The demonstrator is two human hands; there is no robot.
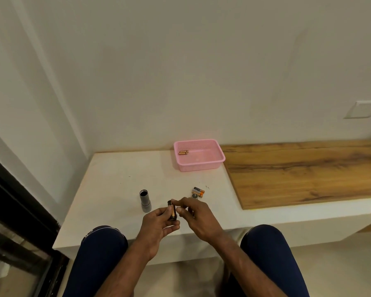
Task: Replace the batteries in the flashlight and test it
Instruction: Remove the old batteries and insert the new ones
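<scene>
Fingers of the left hand (156,221), right of the open flashlight body (145,200) at ten o'clock, grip the battery carrier (172,211); the right hand (198,219) pinches its top. Spare batteries (198,191) lie at one o'clock (reloading apparently underway; reassembly, testing remain).

No text, brand, number or sign can be read. The orange-and-black cylindrical batteries (198,191) lying on the white surface (116,179) carry printed wrappers, but the print is too small and blurred to make out.
</scene>
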